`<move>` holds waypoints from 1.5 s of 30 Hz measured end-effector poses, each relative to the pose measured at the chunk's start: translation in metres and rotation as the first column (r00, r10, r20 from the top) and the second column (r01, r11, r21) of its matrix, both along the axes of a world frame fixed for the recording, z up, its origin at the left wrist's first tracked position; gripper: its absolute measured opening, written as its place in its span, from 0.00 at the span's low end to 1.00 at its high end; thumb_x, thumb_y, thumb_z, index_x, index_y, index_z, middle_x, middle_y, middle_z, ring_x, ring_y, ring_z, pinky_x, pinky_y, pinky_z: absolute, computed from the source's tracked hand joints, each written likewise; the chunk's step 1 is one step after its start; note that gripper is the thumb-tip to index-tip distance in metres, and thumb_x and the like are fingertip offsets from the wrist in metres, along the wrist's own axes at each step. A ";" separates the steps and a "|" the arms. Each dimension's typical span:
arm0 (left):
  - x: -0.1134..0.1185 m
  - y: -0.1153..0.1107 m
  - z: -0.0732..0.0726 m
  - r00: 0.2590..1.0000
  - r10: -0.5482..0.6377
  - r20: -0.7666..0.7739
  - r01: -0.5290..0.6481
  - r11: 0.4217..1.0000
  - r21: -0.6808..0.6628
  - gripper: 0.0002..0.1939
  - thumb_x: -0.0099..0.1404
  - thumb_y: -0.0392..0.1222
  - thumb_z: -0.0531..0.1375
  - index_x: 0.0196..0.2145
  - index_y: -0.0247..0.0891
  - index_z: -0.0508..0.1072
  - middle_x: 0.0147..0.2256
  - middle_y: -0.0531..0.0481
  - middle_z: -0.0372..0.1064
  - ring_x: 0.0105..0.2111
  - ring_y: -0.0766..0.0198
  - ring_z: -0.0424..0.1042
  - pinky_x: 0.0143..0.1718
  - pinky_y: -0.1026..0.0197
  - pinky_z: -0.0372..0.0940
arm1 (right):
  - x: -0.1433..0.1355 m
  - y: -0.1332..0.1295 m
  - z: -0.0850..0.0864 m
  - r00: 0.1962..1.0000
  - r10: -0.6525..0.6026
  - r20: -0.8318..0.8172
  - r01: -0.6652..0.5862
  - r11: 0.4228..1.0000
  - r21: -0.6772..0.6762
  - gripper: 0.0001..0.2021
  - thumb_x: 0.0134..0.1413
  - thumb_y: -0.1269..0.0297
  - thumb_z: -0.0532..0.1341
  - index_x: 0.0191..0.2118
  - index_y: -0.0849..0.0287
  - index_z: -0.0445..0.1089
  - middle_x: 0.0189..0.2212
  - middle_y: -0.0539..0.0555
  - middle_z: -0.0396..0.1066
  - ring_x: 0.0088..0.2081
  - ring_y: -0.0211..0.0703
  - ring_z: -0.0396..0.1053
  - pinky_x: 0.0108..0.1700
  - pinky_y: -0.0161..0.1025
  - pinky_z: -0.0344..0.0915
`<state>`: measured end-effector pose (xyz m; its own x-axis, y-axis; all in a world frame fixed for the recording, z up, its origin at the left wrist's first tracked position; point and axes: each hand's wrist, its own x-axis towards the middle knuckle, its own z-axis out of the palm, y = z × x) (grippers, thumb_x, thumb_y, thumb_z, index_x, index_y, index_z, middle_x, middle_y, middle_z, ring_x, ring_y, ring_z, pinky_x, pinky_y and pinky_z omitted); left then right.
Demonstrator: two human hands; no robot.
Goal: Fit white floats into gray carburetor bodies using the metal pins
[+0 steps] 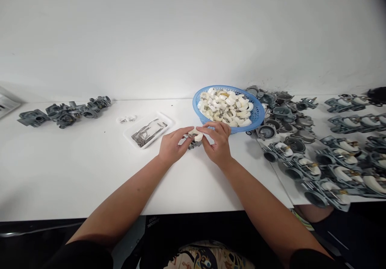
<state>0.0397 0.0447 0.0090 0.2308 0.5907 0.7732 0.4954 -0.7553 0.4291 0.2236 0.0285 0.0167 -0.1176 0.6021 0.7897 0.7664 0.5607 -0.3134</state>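
A white, curved carburetor float [198, 136] is pinched between the fingertips of both hands near the middle of the table. My left hand [173, 147] grips its left side with thumb and index finger. From the right, my right hand [217, 145] closes thumb and fingers on the other side. Just under the float sits a grey metal carburetor body [194, 144], mostly hidden by the float and fingers. Whether the float touches the body I cannot tell. Behind my right hand stands a blue perforated basket [258, 114] heaped with white floats [226, 106].
A white tray [129, 135] of thin metal pins [147, 132] lies left of my hands, two small white pieces [128, 119] behind it. Grey carburetor bodies [63, 114] stand far left. Bowl-like metal parts [282, 112] and rows of float-fitted carburetors [340, 156] fill the right side.
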 end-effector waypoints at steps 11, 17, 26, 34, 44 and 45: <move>-0.008 0.014 -0.006 0.962 0.273 -0.019 -0.273 0.962 -0.016 0.11 0.69 0.47 0.60 0.43 0.42 0.79 0.34 0.50 0.80 0.30 0.66 0.77 0.31 0.65 0.69 | -0.003 -0.006 0.005 0.995 0.052 0.080 -0.040 0.989 -0.142 0.16 0.66 0.58 0.55 0.57 0.47 0.67 0.54 0.52 0.71 0.60 0.52 0.61 0.64 0.53 0.47; -0.008 0.015 -0.006 0.978 0.202 -0.043 -0.204 0.978 -0.049 0.07 0.68 0.41 0.61 0.40 0.43 0.79 0.30 0.53 0.77 0.30 0.67 0.74 0.31 0.66 0.67 | -0.002 -0.004 0.005 0.992 0.068 0.108 -0.047 0.981 -0.187 0.10 0.68 0.62 0.56 0.51 0.49 0.69 0.46 0.51 0.76 0.55 0.47 0.67 0.65 0.52 0.44; -0.006 0.016 -0.015 0.985 0.156 -0.070 -0.165 0.976 -0.141 0.09 0.68 0.43 0.59 0.41 0.43 0.78 0.34 0.51 0.78 0.32 0.66 0.75 0.36 0.64 0.70 | 0.000 -0.002 0.002 0.984 0.100 0.150 -0.066 0.973 -0.219 0.09 0.68 0.65 0.55 0.51 0.51 0.66 0.48 0.52 0.77 0.62 0.47 0.64 0.68 0.54 0.37; -0.009 0.021 -0.011 0.995 -0.091 0.045 0.098 0.978 -0.184 0.12 0.70 0.45 0.57 0.48 0.40 0.72 0.39 0.45 0.74 0.37 0.62 0.72 0.45 0.57 0.69 | 0.003 -0.003 0.004 0.980 0.105 0.166 -0.065 0.971 -0.230 0.07 0.68 0.67 0.54 0.49 0.52 0.63 0.49 0.52 0.76 0.61 0.46 0.64 0.67 0.54 0.35; -0.013 0.020 -0.010 0.892 -0.452 0.007 0.397 0.777 -0.489 0.33 0.68 0.52 0.59 0.66 0.40 0.55 0.62 0.38 0.61 0.62 0.49 0.62 0.63 0.48 0.60 | 0.010 -0.007 0.010 0.966 0.130 0.222 -0.072 0.964 -0.255 0.08 0.67 0.67 0.54 0.49 0.53 0.63 0.48 0.53 0.76 0.61 0.48 0.64 0.68 0.57 0.35; -0.012 0.019 -0.010 0.879 -0.477 0.021 0.418 0.746 -0.519 0.33 0.68 0.51 0.59 0.65 0.41 0.55 0.61 0.38 0.62 0.61 0.50 0.64 0.62 0.49 0.61 | 0.010 -0.007 0.011 0.965 0.135 0.223 -0.074 0.962 -0.262 0.08 0.67 0.67 0.55 0.50 0.53 0.63 0.48 0.53 0.77 0.61 0.48 0.64 0.68 0.57 0.36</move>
